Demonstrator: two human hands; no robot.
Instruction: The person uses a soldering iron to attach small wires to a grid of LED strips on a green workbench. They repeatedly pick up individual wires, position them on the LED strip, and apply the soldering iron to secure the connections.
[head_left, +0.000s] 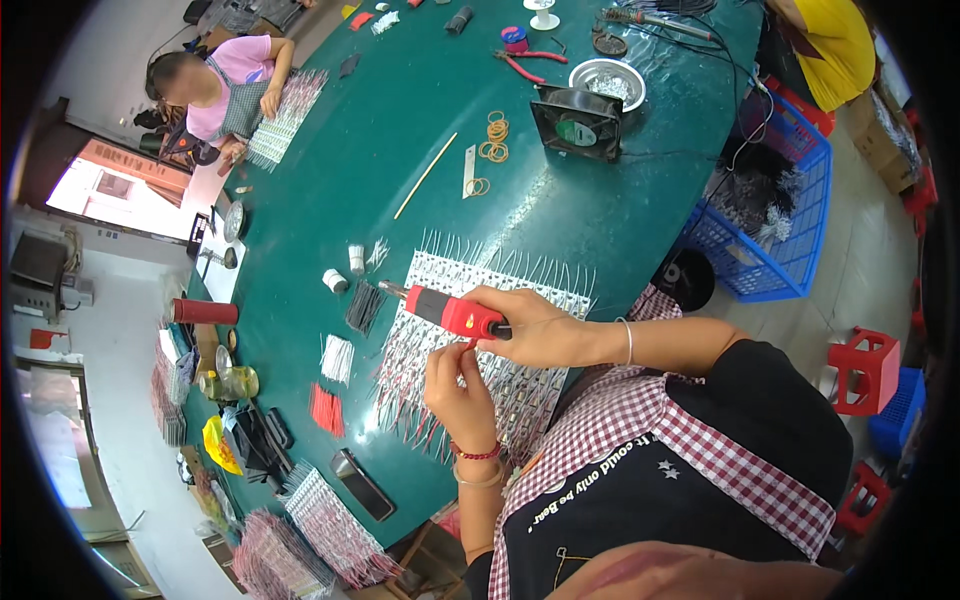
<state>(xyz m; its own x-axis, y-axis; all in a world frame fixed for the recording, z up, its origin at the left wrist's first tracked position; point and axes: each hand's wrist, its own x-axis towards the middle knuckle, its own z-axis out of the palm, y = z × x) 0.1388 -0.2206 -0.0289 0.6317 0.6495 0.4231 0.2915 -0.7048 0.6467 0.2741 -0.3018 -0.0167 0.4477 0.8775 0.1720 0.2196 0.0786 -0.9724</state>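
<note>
My right hand is wrapped round a red and black hand tool with a metal nozzle, which points to the left. Just below it, my left hand has its fingertips pinched together. A bit of red shows at those fingertips, too small to name. Both hands are above a white panel of small boards with rows of wires. White wires stick out along its far edge, and red and white ones along its near left side. My hands hide part of the panel.
Left of the panel lie black tubes, white tubes, red tubes and a phone. Farther off are a black fan, a metal bowl, red pliers and rubber bands. Another person works across the table.
</note>
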